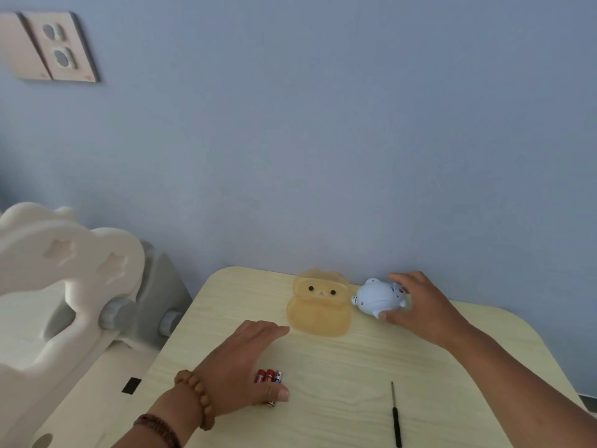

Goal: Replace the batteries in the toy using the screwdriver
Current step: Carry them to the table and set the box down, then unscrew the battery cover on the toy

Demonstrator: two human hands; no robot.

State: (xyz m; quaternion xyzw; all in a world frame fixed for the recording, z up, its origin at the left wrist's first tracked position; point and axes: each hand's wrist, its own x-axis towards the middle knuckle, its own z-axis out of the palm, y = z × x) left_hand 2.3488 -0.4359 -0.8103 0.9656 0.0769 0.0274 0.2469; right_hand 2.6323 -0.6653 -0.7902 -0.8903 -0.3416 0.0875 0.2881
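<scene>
A small white animal-shaped toy [378, 298] lies on its side at the back of the pale wooden table [371, 367]. My right hand [423, 305] is closed around its right end, thumb under it and fingers over the top. Three batteries [268, 376], two red and one blue-and-silver, lie side by side near the front. My left hand [242, 363] hovers flat over them with fingers spread, its thumb in front of them, holding nothing. A thin black screwdriver [395, 415] lies on the table front right, tip pointing away from me.
A translucent yellow bear-faced container [319, 305] stands just left of the toy, touching it. A white and grey plastic chair-like piece [74, 286] stands left of the table. The blue wall runs right behind the table, with outlets [58, 46] at upper left.
</scene>
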